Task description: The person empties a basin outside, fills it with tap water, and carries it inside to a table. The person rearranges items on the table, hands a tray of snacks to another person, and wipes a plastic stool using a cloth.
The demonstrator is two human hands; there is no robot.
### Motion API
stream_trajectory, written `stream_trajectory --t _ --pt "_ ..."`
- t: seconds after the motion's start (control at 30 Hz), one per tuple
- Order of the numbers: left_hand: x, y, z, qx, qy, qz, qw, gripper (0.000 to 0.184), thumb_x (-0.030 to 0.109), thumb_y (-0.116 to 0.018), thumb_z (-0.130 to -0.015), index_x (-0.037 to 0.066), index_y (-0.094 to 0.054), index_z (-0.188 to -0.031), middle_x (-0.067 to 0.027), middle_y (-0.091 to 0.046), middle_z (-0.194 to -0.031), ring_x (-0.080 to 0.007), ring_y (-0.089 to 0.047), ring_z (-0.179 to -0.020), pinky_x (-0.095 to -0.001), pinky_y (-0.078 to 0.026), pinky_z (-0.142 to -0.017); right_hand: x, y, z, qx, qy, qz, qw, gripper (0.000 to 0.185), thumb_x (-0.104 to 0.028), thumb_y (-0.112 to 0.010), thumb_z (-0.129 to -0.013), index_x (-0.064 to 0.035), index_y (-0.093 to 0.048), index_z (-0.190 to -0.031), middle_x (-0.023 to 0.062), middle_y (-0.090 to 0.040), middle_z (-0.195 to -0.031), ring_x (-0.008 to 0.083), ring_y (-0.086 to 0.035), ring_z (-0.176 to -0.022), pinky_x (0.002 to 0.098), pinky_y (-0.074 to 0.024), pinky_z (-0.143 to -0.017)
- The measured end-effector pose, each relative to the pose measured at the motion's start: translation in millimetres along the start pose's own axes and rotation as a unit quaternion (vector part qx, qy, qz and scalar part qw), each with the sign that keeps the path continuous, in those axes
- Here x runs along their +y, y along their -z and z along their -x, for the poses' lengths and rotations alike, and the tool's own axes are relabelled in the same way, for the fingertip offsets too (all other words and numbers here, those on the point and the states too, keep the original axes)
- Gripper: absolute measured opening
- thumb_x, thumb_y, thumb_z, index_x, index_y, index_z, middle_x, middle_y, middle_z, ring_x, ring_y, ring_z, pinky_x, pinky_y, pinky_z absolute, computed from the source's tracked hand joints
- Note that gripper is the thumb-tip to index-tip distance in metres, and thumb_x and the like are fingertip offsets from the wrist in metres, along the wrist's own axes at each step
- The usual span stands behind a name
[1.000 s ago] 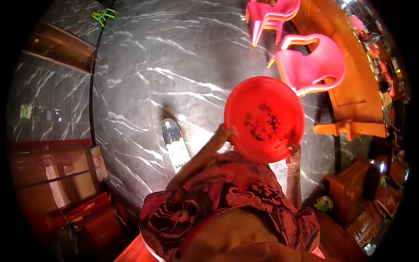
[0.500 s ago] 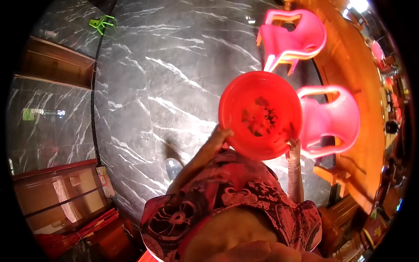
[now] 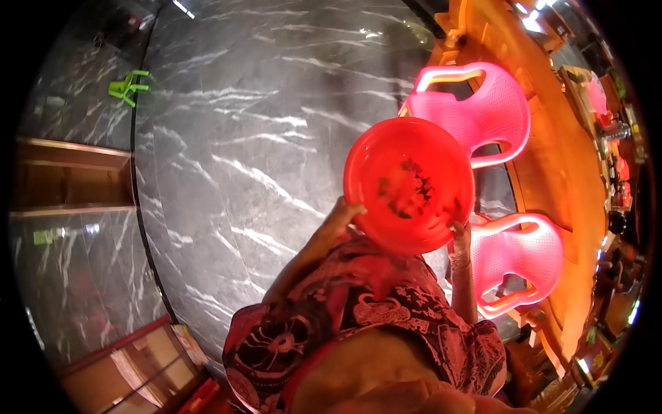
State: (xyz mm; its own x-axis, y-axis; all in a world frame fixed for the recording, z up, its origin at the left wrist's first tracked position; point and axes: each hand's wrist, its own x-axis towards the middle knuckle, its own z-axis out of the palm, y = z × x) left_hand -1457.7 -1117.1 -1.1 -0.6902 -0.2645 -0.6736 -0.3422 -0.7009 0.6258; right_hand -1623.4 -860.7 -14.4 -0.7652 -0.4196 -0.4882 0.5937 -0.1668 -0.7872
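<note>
A round red plastic basin [image 3: 365,148] is held in front of my body, above the floor. Small dark and reddish pieces [image 3: 407,190] lie in its bottom; their kind is too unclear to name. My left hand [image 3: 350,210] grips the basin's lower left rim, thumb over the edge. On the lower right side, my right hand [image 3: 458,233] is closed on the rim. The fingers under the basin are hidden on both sides.
Two pink plastic chairs, one farther [image 3: 500,110] and one nearer [image 3: 524,255], stand at the right by a long wooden counter [image 3: 558,172]. A small green stool [image 3: 127,87] is at the far left. Grey marble-patterned floor [image 3: 227,138] stretches ahead.
The chairs, stool and floor have shifted down in view as I move forward. The basin stays in both hands at nearly the same place before me.
</note>
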Motion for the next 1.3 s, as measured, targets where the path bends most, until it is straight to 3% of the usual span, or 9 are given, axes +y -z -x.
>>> stream_trajectory --t 0.1,0.23,0.43,0.73,0.87,0.97,1.03,1.07,1.3 --pt "48.9 6.0 -48.5 -0.017 -0.04 -0.012 0.999 0.028 0.005 -0.057 -0.066 0.002 -0.055 -0.094 -0.0019 -0.057 -0.076 -0.0103 -0.055 -0.065 -0.0232 -0.045 -0.055 -2.5 -21.7 -58.5 0.023 0.025 0.027 0.999 0.018 -0.011 -0.05 -0.067 -0.0039 -0.053 -0.084 -0.0033 -0.047 -0.072 0.0063 -0.041 -0.063 0.0202 -0.0334 -0.058" --pt "119.2 13.0 -127.1 -0.028 -0.018 -0.074 0.997 0.028 0.005 -0.057 -0.066 0.003 -0.055 -0.094 -0.0012 -0.057 -0.076 -0.0096 -0.054 -0.063 -0.0223 -0.044 -0.051 -27.8 -66.1 -152.6 0.035 -0.007 0.028 0.999 0.019 -0.01 -0.05 -0.066 -0.0037 -0.053 -0.083 -0.0031 -0.047 -0.071 0.006 -0.041 -0.062 0.0204 -0.0332 -0.057" --pt "210.8 17.5 -208.0 0.025 -0.107 -0.068 0.992 0.036 0.004 -0.057 -0.065 0.001 -0.054 -0.101 -0.0043 -0.06 -0.085 -0.0133 -0.057 -0.075 -0.0265 -0.047 -0.069 -49.5 -123.9 -266.7 -0.028 0.02 -0.04 0.999 0.036 -0.007 -0.052 -0.065 -0.0002 -0.053 -0.1 0.0009 -0.055 -0.08 0.0086 -0.051 -0.069 0.0221 -0.0415 -0.06" --pt "380.9 17.7 -398.5 0.025 -0.036 -0.049 0.998 0.033 0.005 -0.057 -0.064 0.001 -0.055 -0.097 -0.0043 -0.059 -0.082 -0.0143 -0.057 -0.074 -0.0267 -0.047 -0.068 -120.4 -225.8 -496.1 0.013 0.006 0.006 1.0 0.031 -0.004 -0.049 -0.068 0.0002 -0.056 -0.097 0.0018 -0.058 -0.079 0.0089 -0.051 -0.067 0.0213 -0.0411 -0.059" --pt "423.8 19.2 -429.1 -0.009 -0.025 -0.065 0.998 0.031 0.005 -0.056 -0.063 0.0 -0.055 -0.094 -0.0045 -0.059 -0.08 -0.015 -0.057 -0.073 -0.027 -0.046 -0.066 -107.7 -240.6 -510.2 0.057 0.057 -0.033 0.996 0.024 -0.003 -0.048 -0.067 -0.0015 -0.056 -0.089 -0.0015 -0.053 -0.068 0.0083 -0.048 -0.058 0.0213 -0.0376 -0.052" --pt "472.6 19.5 -466.4 -0.002 -0.036 -0.113 0.993 0.032 0.004 -0.056 -0.062 0.0 -0.055 -0.094 -0.0044 -0.058 -0.075 -0.0142 -0.056 -0.066 -0.0259 -0.046 -0.06 -130.2 -266.2 -549.5 0.069 0.02 -0.019 0.997 0.026 -0.008 -0.051 -0.068 -0.0015 -0.053 -0.093 -0.0001 -0.053 -0.075 0.009 -0.049 -0.066 0.022 -0.0401 -0.058" --pt "511.1 7.3 -518.1 -0.014 -0.016 -0.112 0.993 0.032 0.004 -0.056 -0.062 0.0 -0.054 -0.094 -0.0041 -0.057 -0.074 -0.0138 -0.056 -0.065 -0.0255 -0.046 -0.059 -163.5 -290.8 -590.4 0.104 0.061 0.006 0.993 0.021 -0.005 -0.049 -0.066 -0.0019 -0.055 -0.086 -0.0023 -0.05 -0.065 0.0079 -0.046 -0.055 0.0224 -0.0369 -0.05" --pt "530.9 4.3 -539.7 -0.025 -0.003 -0.119 0.993 0.032 0.004 -0.056 -0.063 0.001 -0.054 -0.094 -0.0038 -0.057 -0.074 -0.0134 -0.056 -0.064 -0.0252 -0.045 -0.058 -190.6 -301.6 -603.9 0.107 0.025 0.068 0.992 0.022 -0.006 -0.049 -0.066 -0.0006 -0.055 -0.086 -0.0019 -0.051 -0.066 0.0079 -0.047 -0.057 0.0217 -0.0382 -0.052" --pt "605.5 -28.1 -638.4 -0.103 0.025 -0.181 0.978 0.03 0.004 -0.055 -0.064 0.001 -0.055 -0.093 -0.0043 -0.058 -0.078 -0.0132 -0.056 -0.065 -0.0243 -0.045 -0.052 -197.2 -313.8 -686.5 0.151 0.077 -0.049 0.984 0.03 -0.007 -0.048 -0.067 0.0012 -0.055 -0.095 0.0022 -0.057 -0.075 0.0106 -0.052 -0.065 0.0223 -0.0414 -0.057"
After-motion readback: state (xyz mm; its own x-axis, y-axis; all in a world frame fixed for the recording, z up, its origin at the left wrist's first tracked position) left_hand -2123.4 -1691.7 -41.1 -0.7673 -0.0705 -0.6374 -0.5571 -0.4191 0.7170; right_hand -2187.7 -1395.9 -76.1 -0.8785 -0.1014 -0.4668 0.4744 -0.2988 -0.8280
